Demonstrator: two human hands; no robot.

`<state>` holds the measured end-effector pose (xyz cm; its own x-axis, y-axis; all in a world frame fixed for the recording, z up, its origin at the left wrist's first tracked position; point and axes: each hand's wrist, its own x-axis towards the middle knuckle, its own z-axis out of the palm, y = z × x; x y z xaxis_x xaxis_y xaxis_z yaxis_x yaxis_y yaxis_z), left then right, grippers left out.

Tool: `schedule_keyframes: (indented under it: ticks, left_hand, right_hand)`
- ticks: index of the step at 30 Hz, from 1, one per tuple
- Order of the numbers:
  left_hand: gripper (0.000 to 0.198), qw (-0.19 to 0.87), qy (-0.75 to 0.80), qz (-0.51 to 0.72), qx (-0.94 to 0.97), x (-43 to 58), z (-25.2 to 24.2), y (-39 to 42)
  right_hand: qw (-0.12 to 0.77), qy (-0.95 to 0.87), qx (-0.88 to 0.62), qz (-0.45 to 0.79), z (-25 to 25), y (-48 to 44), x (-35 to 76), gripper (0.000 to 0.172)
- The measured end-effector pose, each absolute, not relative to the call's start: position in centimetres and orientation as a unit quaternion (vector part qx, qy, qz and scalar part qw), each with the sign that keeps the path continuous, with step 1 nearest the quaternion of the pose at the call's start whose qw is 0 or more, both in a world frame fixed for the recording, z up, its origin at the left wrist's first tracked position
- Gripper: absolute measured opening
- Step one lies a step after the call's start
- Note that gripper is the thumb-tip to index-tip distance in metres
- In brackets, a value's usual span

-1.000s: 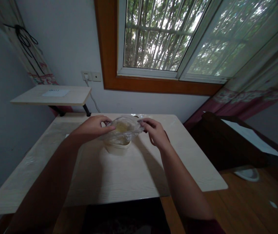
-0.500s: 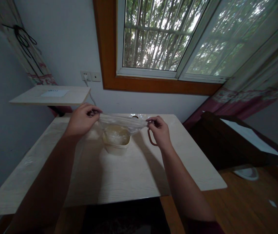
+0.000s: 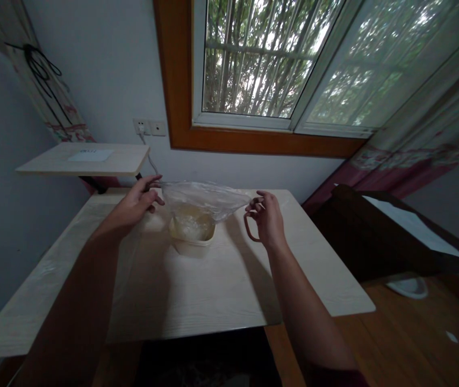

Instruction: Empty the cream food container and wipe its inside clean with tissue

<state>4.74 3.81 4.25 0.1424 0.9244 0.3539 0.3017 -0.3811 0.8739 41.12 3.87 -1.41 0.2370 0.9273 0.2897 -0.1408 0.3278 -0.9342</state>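
A clear plastic bag is stretched between my two hands, over and behind a small pale plastic tub. Part of the film hangs down into the tub and hides what may lie inside. At the bag's left end, my left hand has its thumb and fingers spread apart, the fingertips by the film's edge. My right hand pinches the right corner of the bag. Just below those fingers a brown curved loop, like a handle, shows on the table; what it belongs to is hidden.
The pale wooden table reaches toward the wall under the window. A small raised shelf with a paper label stands at the back left. To the right is a dark piece of furniture bearing a white sheet.
My left hand has opened its fingers and shifted slightly left and down. The bag, drawn into a narrow band before, now spreads wider and fuller. My right hand has moved slightly right.
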Motion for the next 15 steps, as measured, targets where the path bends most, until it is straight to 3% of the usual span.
schedule_keyframes:
  ticks: [3,5,8,10,15]
  left_hand:
    - [0.082,0.371,0.447,0.411,0.702,4.6,3.7,3.5]
    - [0.084,0.377,0.465,0.4,0.694,5.0,3.4,3.6]
    - [0.064,0.338,0.507,0.43,0.666,6.3,3.1,4.3]
    - [0.045,0.313,0.513,0.451,0.66,7.4,3.4,4.5]
    - [0.024,0.198,0.488,0.475,0.705,10.8,5.3,4.2]
  right_hand:
    - [0.635,-0.493,-0.408,0.433,-2.2,3.4,41.6,0.051]
    - [0.603,-0.528,-0.401,0.443,-2.4,2.9,41.6,0.058]
    - [0.536,-0.589,-0.408,0.446,-2.1,2.3,41.2,0.064]
    - [0.505,-0.61,-0.414,0.449,-1.7,2.0,40.6,0.06]
    - [0.505,-0.602,-0.424,0.45,-0.4,1.7,38.7,0.054]
